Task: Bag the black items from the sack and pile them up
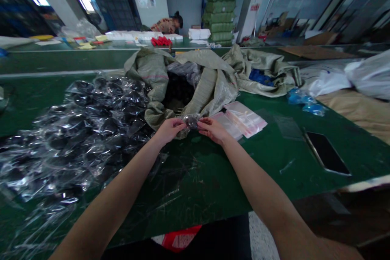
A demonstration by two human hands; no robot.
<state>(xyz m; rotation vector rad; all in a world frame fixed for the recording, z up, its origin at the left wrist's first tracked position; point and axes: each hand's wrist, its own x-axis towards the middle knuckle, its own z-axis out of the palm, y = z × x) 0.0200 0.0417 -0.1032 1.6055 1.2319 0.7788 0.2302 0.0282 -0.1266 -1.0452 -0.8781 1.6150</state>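
Note:
Between my two hands is a small dark item in a clear plastic bag [191, 121]. My left hand [171, 130] pinches its left side, and my right hand [213, 129] pinches its right side. Just behind them lies an open woven sack [210, 85] with dark pieces inside its mouth. A stack of flat clear plastic bags [245, 118] lies beside my right hand. To the left of my left hand spreads a large heap of dark items wrapped in clear plastic [106, 126]; their exact kind is hard to make out.
A phone [327, 152] lies on the green table [213, 183] at the right. Another woven sack [274, 75] holds something blue, near small blue bagged items [306, 101]. Across the far table, a person [167, 25] bends beside white stacks and red items [161, 41].

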